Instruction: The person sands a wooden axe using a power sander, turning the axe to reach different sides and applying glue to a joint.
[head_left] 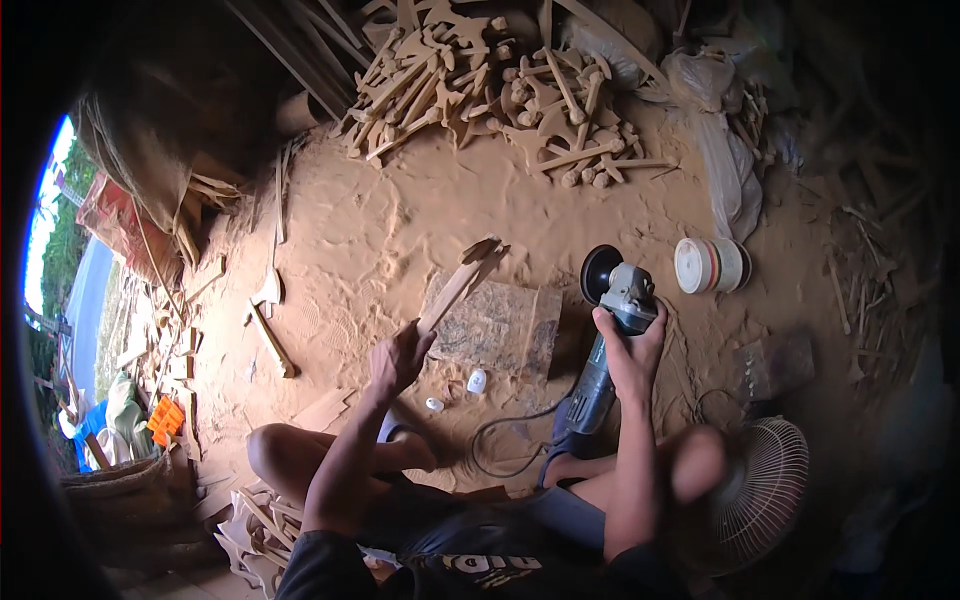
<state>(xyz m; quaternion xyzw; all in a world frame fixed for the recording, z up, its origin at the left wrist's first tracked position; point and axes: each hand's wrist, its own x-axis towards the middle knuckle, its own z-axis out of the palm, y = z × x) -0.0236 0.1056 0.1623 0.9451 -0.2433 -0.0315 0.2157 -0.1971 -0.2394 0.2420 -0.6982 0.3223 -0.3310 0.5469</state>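
My left hand (397, 360) is closed round the lower end of a flat wooden piece (458, 288), which tilts up and away to the right. Its far end looks notched or forked. In my right hand (634, 350) is an angle grinder (628, 296), gripped near its head, with the body slanting down toward my leg. A round dark disc (600, 274) sits at the grinder's head, apart from the wood. Below the wooden piece lies a worn, dusty board (500, 325) on the ground. Whether the disc is spinning I cannot tell.
Sawdust covers the ground. A heap of cut wooden pieces (430, 80) lies at the back, another pile (255, 540) by my left knee. A white tub (712, 266) lies to the right, a fan (765, 490) near my right knee. A cable (490, 450) loops before me.
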